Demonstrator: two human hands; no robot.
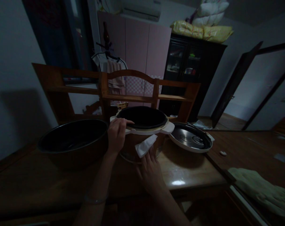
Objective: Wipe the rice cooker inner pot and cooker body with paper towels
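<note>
An electric cooker (147, 130) with a white rim, side handles and a dark inside stands in the middle of the wooden table. My left hand (117, 133) is closed on the left side of its rim, one finger lying over the edge. My right hand (150, 168) presses a folded white cloth or tissue (145, 146) against the cooker's front; its fingertips are partly behind the cloth. To the left, beside my left wrist, sits a large dark inner pot (72, 153). Right of the cooker lies its round lid (190, 141), metal inner side up.
A wooden shelf rack (128, 98) rises along the table's back edge. Light green fabric (257, 185) lies at the lower right, past the table's right edge. A small white object (223, 153) is on the brown surface beyond the lid. Behind are pink wardrobes (136, 47) and a dark cabinet (210, 69).
</note>
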